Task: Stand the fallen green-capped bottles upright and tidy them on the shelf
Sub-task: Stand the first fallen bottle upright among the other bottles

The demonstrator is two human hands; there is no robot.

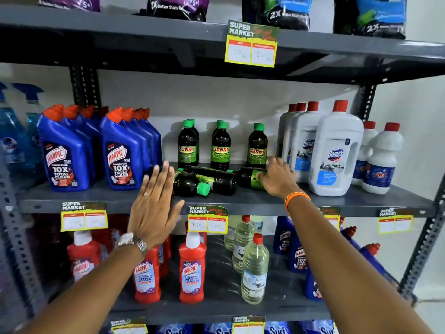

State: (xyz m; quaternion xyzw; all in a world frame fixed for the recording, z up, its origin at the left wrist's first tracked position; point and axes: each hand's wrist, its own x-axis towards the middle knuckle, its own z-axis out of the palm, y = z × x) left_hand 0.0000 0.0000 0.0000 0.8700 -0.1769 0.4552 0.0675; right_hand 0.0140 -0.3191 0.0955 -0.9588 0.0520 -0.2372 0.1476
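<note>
Three dark green-capped "Sunny" bottles lie on their sides on the middle shelf (pixel 240 201). The front fallen bottle (pixel 186 184) points its cap at me, a second fallen bottle (pixel 218 180) lies behind it, and a third fallen bottle (pixel 248 177) lies to the right. Upright Sunny bottles stand behind in three short rows: left row (pixel 187 147), middle row (pixel 220 149), right bottle (pixel 257 149). My right hand (pixel 278 178) rests its fingers on the third fallen bottle, not closed round it. My left hand (pixel 154 203) is flat with fingers spread, just left of the front fallen bottle.
Blue Harpic bottles (pixel 120 153) crowd the shelf's left. White Domex bottles (pixel 334 150) stand close on the right. Price tags (pixel 207 219) hang off the shelf edge. The upper shelf (pixel 168 37) is low overhead. Red and clear bottles fill the shelf below.
</note>
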